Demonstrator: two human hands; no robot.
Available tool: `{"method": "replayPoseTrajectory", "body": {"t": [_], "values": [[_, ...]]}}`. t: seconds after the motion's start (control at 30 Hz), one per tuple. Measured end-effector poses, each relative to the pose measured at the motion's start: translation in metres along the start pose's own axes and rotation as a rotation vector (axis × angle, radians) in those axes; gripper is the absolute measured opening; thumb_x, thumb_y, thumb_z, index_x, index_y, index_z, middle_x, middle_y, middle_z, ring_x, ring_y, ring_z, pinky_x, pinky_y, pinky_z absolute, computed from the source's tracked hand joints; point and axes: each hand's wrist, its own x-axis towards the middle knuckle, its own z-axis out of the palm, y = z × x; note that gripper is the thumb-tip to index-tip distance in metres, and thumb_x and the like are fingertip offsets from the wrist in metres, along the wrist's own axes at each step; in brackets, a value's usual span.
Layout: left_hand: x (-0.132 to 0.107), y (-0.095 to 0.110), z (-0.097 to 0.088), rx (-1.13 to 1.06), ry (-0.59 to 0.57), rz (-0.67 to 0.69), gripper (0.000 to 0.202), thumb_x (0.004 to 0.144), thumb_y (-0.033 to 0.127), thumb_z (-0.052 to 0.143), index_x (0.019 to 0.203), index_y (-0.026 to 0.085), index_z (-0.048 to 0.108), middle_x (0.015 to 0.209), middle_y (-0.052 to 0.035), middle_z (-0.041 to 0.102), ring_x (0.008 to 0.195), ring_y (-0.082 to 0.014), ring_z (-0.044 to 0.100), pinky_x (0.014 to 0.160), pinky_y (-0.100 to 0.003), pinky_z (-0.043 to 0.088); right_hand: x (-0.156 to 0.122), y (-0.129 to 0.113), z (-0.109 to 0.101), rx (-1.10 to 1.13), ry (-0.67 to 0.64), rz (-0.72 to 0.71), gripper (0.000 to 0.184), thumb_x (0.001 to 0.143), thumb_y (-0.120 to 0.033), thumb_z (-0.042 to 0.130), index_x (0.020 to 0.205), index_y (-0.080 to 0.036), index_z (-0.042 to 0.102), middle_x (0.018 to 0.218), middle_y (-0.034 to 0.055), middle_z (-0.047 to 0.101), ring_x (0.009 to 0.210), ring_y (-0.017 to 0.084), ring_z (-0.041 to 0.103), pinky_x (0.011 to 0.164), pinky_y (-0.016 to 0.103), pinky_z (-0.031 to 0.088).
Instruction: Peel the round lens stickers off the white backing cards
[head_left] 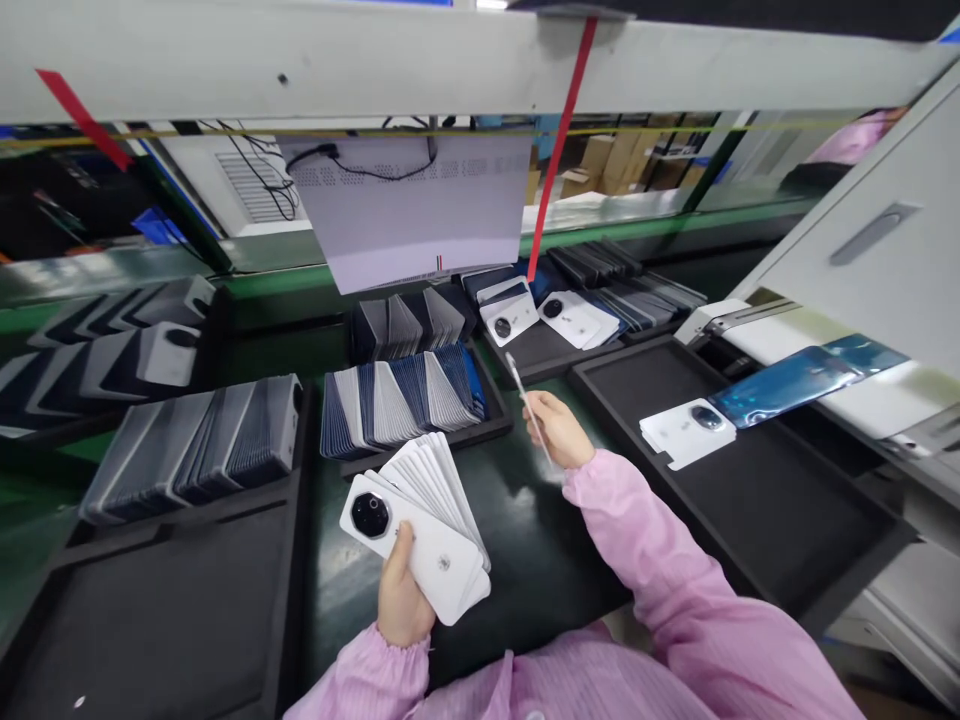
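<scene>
My left hand (401,595) grips a fanned stack of white phone back covers (424,520); the top one shows a black round camera ring. My right hand (556,428) is closed around a thin white stick-like tool (525,395) that points up and away. Both wrists wear pink sleeves. The hands hover over a dark work mat (517,530), the right one a short way right of the stack.
Black trays (225,480) of upright grey and blue covers stand left and ahead. A black tray (757,500) on the right holds one white cover (686,430) and a blue film strip (795,380). A white machine (870,270) stands far right. A green conveyor runs behind.
</scene>
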Motion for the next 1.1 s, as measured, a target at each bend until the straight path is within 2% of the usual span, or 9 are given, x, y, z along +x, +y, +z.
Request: {"method": "replayPoseTrajectory", "body": {"t": [0.13, 0.23, 0.33, 0.43, 0.57, 0.77, 0.93, 1.0, 1.1], "values": [[-0.002, 0.0, 0.0, 0.005, -0.012, -0.016, 0.03, 0.092, 0.012, 0.047, 0.118, 0.018, 0.062, 0.08, -0.0027, 0.076, 0.071, -0.0164, 0.073, 0.083, -0.03, 0.058, 0.026, -0.016, -0.002, 0.223, -0.318, 0.271, 0.051, 0.087, -0.062, 0.041, 0.087, -0.014, 0.058, 0.071, 0.0052, 0.059, 0.045, 0.008, 0.038, 0.035, 0.019, 0.025], [-0.003, -0.001, -0.001, 0.006, -0.008, -0.019, 0.029, 0.091, 0.011, 0.048, 0.115, 0.017, 0.063, 0.079, -0.0023, 0.076, 0.069, -0.0153, 0.072, 0.086, -0.03, 0.057, 0.03, -0.023, 0.002, 0.435, -0.49, 0.367, 0.051, 0.093, -0.052, 0.029, 0.099, -0.011, 0.058, 0.085, 0.0114, 0.066, 0.054, 0.011, 0.051, 0.042, 0.022, 0.041], [-0.002, -0.001, -0.001, 0.013, -0.012, -0.015, 0.026, 0.09, 0.011, 0.049, 0.111, 0.017, 0.064, 0.079, -0.002, 0.076, 0.069, -0.015, 0.072, 0.087, -0.031, 0.056, 0.031, -0.023, 0.006, 0.412, -0.485, 0.324, 0.051, 0.093, -0.046, 0.026, 0.107, -0.008, 0.058, 0.103, 0.0168, 0.067, 0.079, 0.018, 0.065, 0.069, 0.031, 0.055], [-0.002, 0.0, 0.0, 0.012, -0.013, -0.015, 0.023, 0.09, 0.012, 0.051, 0.107, 0.016, 0.066, 0.077, -0.0015, 0.075, 0.068, -0.0148, 0.072, 0.087, -0.031, 0.056, 0.036, -0.02, 0.006, 0.134, -0.421, 0.167, 0.046, 0.09, -0.045, 0.034, 0.106, -0.01, 0.06, 0.108, 0.0171, 0.068, 0.094, 0.023, 0.067, 0.084, 0.039, 0.053], [-0.002, 0.0, -0.001, 0.003, -0.024, -0.028, 0.024, 0.091, 0.012, 0.05, 0.108, 0.016, 0.066, 0.076, -0.0014, 0.075, 0.068, -0.0148, 0.072, 0.088, -0.03, 0.056, 0.054, -0.015, 0.005, -0.148, -0.255, 0.035, 0.023, 0.08, -0.028, 0.055, 0.097, -0.013, 0.061, 0.088, 0.0102, 0.071, 0.079, 0.02, 0.068, 0.079, 0.036, 0.054], [-0.003, -0.001, -0.002, 0.022, -0.034, -0.007, 0.029, 0.091, 0.012, 0.05, 0.116, 0.019, 0.064, 0.081, -0.0015, 0.076, 0.072, -0.0151, 0.073, 0.088, -0.03, 0.056, 0.092, -0.005, 0.029, -0.426, -0.027, -0.037, 0.034, 0.092, -0.026, 0.038, 0.123, -0.016, 0.048, 0.091, 0.006, 0.068, 0.072, 0.013, 0.063, 0.071, 0.028, 0.053], [-0.004, -0.002, -0.002, 0.046, -0.047, 0.004, 0.032, 0.09, 0.012, 0.051, 0.119, 0.019, 0.062, 0.083, -0.0029, 0.076, 0.079, -0.0177, 0.073, 0.091, -0.031, 0.055, 0.102, -0.004, 0.056, -0.741, -0.098, -0.069, 0.043, 0.086, -0.047, 0.052, 0.109, -0.011, 0.06, 0.108, 0.0123, 0.066, 0.095, 0.02, 0.062, 0.082, 0.028, 0.05], [-0.004, -0.002, -0.003, 0.057, -0.056, 0.005, 0.033, 0.09, 0.013, 0.051, 0.121, 0.018, 0.06, 0.085, -0.0039, 0.076, 0.082, -0.0187, 0.073, 0.091, -0.032, 0.055, 0.103, -0.007, 0.065, -0.875, -0.158, -0.061, 0.045, 0.08, -0.048, 0.063, 0.102, -0.009, 0.064, 0.108, 0.0152, 0.066, 0.098, 0.024, 0.062, 0.085, 0.031, 0.049], [-0.004, -0.002, -0.003, 0.067, -0.071, 0.001, 0.035, 0.09, 0.013, 0.051, 0.123, 0.019, 0.059, 0.086, -0.0046, 0.076, 0.083, -0.0194, 0.073, 0.092, -0.034, 0.055, 0.105, -0.015, 0.074, -1.047, -0.214, -0.055, 0.037, 0.086, -0.042, 0.061, 0.107, -0.011, 0.062, 0.113, 0.0125, 0.062, 0.1, 0.023, 0.061, 0.088, 0.037, 0.051]]}}
